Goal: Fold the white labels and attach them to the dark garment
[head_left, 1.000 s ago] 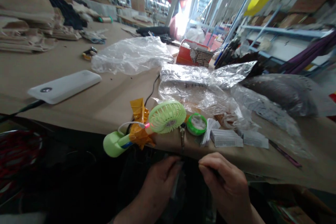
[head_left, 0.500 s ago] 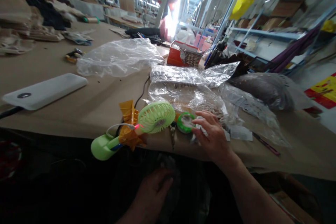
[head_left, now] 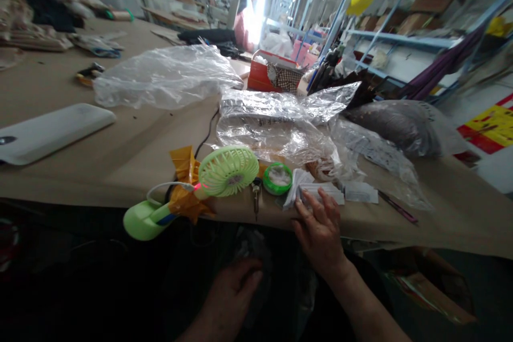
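My right hand (head_left: 320, 230) lies at the table's front edge, fingers stretched out, its fingertips touching a small stack of white paper slips (head_left: 323, 191). Just left of the slips is a round green tub (head_left: 277, 178) with whitish stuff inside. Below the edge, in the dark, my left hand (head_left: 236, 288) is closed, with thumb and fingers curled together at a crumpled clear plastic bag (head_left: 253, 248); the grip itself is dim. A small metal tool with a dark head (head_left: 256, 197) rests left of the tub.
A light green fan (head_left: 229, 171) is taped to the table edge. Clear plastic bags (head_left: 276, 125) lie behind the slips. A white power bank (head_left: 56, 131) is at left. At right are another pale slip (head_left: 360, 192) and a thin pinkish tool (head_left: 398, 208). A red box (head_left: 264, 72) stands behind.
My right hand has moved from beside the green tub down onto the white slips, uncovering the tub. The left hand stays below the edge. The view has shifted slightly.
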The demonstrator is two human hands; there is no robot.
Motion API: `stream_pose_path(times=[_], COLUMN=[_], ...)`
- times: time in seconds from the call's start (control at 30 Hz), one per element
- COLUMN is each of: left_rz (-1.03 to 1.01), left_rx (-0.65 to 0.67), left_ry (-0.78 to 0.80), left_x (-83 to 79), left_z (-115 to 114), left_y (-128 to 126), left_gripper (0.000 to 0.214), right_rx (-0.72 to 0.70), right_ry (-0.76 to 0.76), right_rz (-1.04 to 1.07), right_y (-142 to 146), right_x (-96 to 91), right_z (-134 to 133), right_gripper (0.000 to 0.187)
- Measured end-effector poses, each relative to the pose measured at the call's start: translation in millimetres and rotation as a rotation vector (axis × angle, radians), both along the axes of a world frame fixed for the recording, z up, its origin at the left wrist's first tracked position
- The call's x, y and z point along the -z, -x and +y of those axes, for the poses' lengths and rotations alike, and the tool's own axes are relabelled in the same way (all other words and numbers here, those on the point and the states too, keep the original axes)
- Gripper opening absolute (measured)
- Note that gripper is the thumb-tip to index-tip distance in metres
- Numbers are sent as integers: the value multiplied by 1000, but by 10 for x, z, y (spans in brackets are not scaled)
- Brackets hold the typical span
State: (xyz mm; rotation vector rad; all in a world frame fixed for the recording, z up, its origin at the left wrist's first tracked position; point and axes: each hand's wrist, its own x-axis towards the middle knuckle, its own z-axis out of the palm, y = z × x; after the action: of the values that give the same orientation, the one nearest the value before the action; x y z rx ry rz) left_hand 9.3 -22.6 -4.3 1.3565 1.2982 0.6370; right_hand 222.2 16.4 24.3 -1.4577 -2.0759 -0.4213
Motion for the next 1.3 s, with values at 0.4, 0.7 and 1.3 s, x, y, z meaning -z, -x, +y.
stream_pose_path(times=[0.4,0.7,1.3], left_rz=[-270,-1015,-665], left_rx=[-5,-165,-179], left_ry=[164,640,714], left_x=[-269,-558,-539], left_z=[153,294,242], left_y=[-264,-597,-544], left_gripper=[16,16,19], right_rx=[-202,-373,17], right_ry=[-32,33,-42], right_rz=[376,322,161], right_y=[-48,194,-454], right_x=[-98,-99,35], right_z=[-57,-578,-120], right_gripper=[15,15,15])
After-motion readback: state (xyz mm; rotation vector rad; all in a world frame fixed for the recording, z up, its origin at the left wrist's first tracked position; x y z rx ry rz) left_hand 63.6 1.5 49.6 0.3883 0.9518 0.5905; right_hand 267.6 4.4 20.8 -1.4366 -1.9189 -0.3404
